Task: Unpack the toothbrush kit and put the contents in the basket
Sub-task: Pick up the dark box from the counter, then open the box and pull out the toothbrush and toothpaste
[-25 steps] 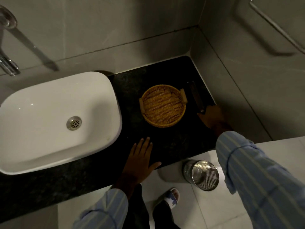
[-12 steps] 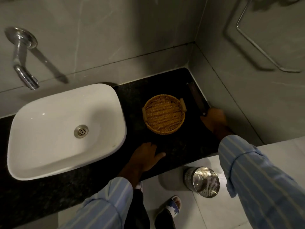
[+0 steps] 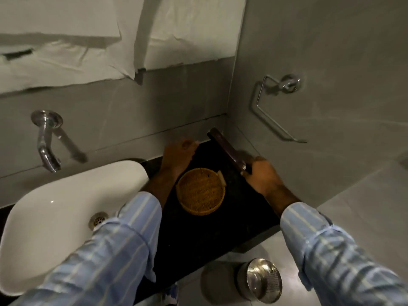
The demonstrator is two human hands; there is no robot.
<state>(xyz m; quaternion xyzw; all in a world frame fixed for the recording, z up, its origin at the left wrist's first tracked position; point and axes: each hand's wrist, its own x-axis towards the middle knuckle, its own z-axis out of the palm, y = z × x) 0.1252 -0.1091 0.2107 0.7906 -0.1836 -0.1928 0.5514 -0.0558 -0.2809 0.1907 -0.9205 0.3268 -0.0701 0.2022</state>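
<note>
Dim, warm-grey indoor scene. Light falls from above left: the tap (image 3: 46,140) throws a shadow rightward on the wall. Small glints mark the sink (image 3: 55,208) and steel bin (image 3: 262,280). Both hands show motion blur. Wide-angle distortion bends the walls and stretches the sleeves at the lower edge.

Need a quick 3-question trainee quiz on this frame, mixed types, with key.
1. True or false: the basket already holds an item.
2. Which hand grips the dark toothbrush kit? A) left hand B) right hand
3. Fill in: the basket sits on the dark counter, to the ____ of the white sink as seen in the head view.

Key: 1 false, the basket looks empty. 2 B; the left hand is raised beyond the basket, touching nothing visible. 3 right.
</note>
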